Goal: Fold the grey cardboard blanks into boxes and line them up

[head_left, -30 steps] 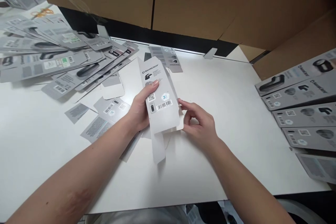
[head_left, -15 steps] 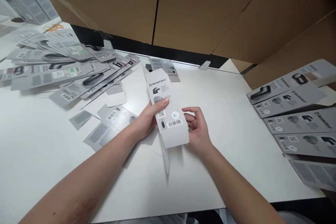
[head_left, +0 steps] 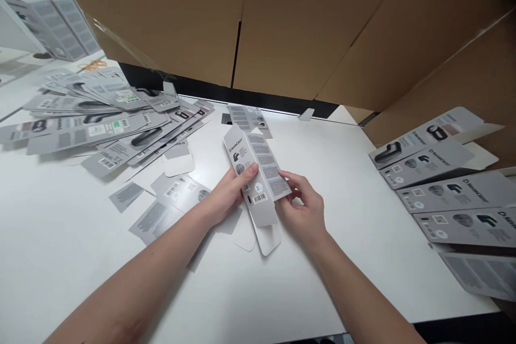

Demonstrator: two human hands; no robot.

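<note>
Head view shows my left hand [head_left: 229, 193] and right hand [head_left: 304, 209] pinching the carton [head_left: 258, 172] above the table [head_left: 363, 183], so I'd squeeze opposite edges evenly to square it.

Matt grey printed cardboard carton [head_left: 258, 174] with white uncoated inside, smooth white matt table [head_left: 346, 183], flat grey printed card blanks [head_left: 105, 118], rough brown corrugated cardboard boxes [head_left: 282, 21], faintly glossy assembled grey cartons [head_left: 447, 193]

The grey carton [head_left: 258, 174] is opening up into a sleeve, its text side panel now showing, bottom flaps dropping toward the table [head_left: 342, 183].
</note>
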